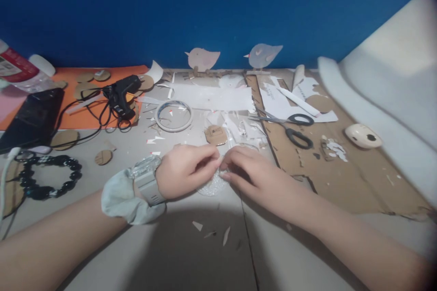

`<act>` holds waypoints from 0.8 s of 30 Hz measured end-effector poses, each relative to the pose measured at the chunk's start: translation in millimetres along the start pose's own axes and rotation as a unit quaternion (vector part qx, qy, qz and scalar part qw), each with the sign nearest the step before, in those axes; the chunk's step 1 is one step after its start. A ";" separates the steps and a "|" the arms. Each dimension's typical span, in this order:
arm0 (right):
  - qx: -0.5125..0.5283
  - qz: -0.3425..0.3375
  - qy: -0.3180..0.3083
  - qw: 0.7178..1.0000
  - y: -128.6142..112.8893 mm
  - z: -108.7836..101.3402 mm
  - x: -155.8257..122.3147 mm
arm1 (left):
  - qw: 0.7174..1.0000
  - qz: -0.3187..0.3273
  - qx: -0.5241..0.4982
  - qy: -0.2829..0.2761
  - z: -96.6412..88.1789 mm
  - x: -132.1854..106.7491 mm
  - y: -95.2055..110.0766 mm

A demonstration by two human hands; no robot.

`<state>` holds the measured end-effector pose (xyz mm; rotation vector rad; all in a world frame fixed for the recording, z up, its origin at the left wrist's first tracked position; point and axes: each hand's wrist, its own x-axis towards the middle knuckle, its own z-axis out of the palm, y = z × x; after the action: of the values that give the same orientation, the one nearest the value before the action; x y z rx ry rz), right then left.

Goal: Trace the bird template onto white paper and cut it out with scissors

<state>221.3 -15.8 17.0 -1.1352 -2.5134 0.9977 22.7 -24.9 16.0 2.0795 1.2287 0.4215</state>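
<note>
pinching the translucent bubbly scrap [210, 187] at the table's near centre, your left hand [186, 170] and right hand [251, 172] each close thumb and fingertips on its far edge. keep both pinches close together and the scrap flat, short of the cardboard disc [215, 135].

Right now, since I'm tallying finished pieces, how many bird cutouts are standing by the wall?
2. A beige bird stands against the blue wall near the middle; a grey-blue bird stands just to its right. More could lie hidden among the paper scraps.
</note>
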 end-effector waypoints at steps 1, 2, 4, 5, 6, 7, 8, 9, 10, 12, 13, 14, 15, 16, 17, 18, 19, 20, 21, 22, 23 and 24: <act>0.006 0.002 0.001 1.000 0.0 -0.6 -0.4 | 1.000 0.001 -0.002 -0.002 -0.2 0.1 0.0; 0.009 0.003 0.001 1.000 -0.1 -1.2 -0.9 | 1.000 0.001 -0.003 -0.004 -0.3 0.4 0.1; 0.010 0.007 0.000 1.000 -0.7 -1.9 -1.6 | 1.000 0.002 -0.003 -0.004 -0.5 1.0 0.3; 0.010 0.010 0.001 1.000 -1.1 -2.3 -1.8 | 1.000 0.002 -0.002 -0.004 -0.6 1.3 0.4; 0.012 0.014 0.001 1.000 -1.5 -2.5 -1.6 | 1.000 0.002 -0.002 -0.006 -0.7 1.5 0.5; 0.014 0.017 0.002 1.000 -1.7 -2.7 -1.3 | 1.000 0.001 -0.003 -0.009 -0.6 1.5 0.6; 0.018 0.020 0.004 1.000 -1.9 -2.9 -0.7 | 1.000 -0.001 -0.004 -0.011 -0.6 1.4 0.7; 0.022 0.022 0.007 0.999 -1.8 -3.0 -0.1 | 1.000 -0.002 -0.006 -0.013 -0.4 1.2 0.8; 0.025 0.023 0.008 0.999 -1.7 -3.0 0.6 | 1.000 -0.003 -0.007 -0.013 -0.2 0.9 0.8; 0.029 0.023 0.013 0.999 -1.1 -2.9 1.5 | 1.000 -0.004 -0.009 -0.011 0.2 0.4 0.8; 0.029 0.022 0.017 0.999 -0.6 -2.7 1.5 | 1.000 -0.005 -0.008 -0.010 0.3 0.2 0.8; 0.027 0.022 0.021 0.999 -0.1 -2.3 1.4 | 1.000 -0.006 -0.007 -0.011 0.4 0.1 0.8; 0.024 0.024 0.025 0.999 0.4 -1.6 1.1 | 1.000 -0.007 -0.006 -0.011 0.4 0.1 0.9; 0.021 0.025 0.028 0.999 1.0 -0.8 1.0 | 1.000 -0.007 -0.004 -0.012 0.3 0.2 1.1; 0.017 0.027 0.029 0.999 1.5 0.1 1.2 | 1.000 -0.008 -0.003 -0.012 0.3 0.4 1.3; 0.012 0.028 0.029 0.999 1.6 0.9 2.0 | 1.000 -0.007 -0.003 -0.010 0.2 0.7 1.4; 0.008 0.027 0.029 0.999 1.3 1.3 3.3 | 1.000 -0.005 -0.003 -0.009 0.1 0.9 1.5; 0.004 0.025 0.028 0.999 0.2 0.9 4.9 | 1.000 -0.004 -0.002 -0.009 0.1 1.1 1.5; -0.001 0.023 0.028 0.999 -1.8 -0.6 6.5 | 1.000 -0.004 -0.002 -0.007 0.1 1.2 1.3; -0.008 0.023 0.026 0.999 -4.8 -3.5 7.1 | 1.000 -0.002 -0.001 -0.007 0.1 1.1 1.0; -0.018 0.024 0.021 0.999 -8.7 -7.5 5.8 | 1.000 -0.001 0.000 -0.005 0.0 0.8 0.5; -0.031 0.022 0.017 0.999 -13.0 -12.4 1.6 | 1.000 -0.001 0.001 -0.003 0.0 0.4 -0.2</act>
<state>218.1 -14.7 34.7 -1.2197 -2.5185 0.9097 22.8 -24.5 15.8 2.0805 1.2275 0.4121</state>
